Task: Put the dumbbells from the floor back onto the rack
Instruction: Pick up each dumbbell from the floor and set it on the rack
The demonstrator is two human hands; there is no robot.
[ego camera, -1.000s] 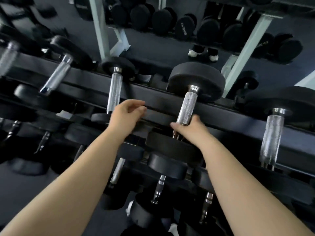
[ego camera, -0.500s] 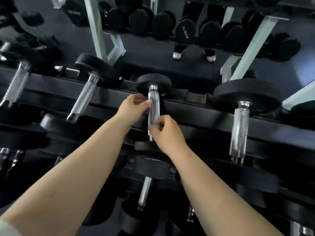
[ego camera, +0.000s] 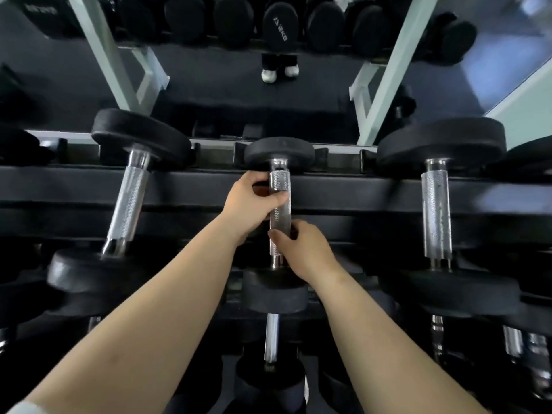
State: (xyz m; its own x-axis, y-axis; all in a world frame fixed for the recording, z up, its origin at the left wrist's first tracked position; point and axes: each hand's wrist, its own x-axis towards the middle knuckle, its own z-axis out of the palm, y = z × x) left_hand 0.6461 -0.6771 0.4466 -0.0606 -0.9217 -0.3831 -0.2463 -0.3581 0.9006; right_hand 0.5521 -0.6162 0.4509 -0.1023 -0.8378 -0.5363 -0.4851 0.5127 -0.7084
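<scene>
On the rack (ego camera: 191, 189) the small dumbbell (ego camera: 280, 204) lies across both rails, my left hand (ego camera: 254, 201) and right hand (ego camera: 301, 249) both wrapped around its handle, so I'd seat it squarely before letting go.

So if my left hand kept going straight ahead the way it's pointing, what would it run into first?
Probably the far head of the middle dumbbell, just beyond your left hand, which already grips the knurled handle. Depth is hard to judge from this view.
</scene>
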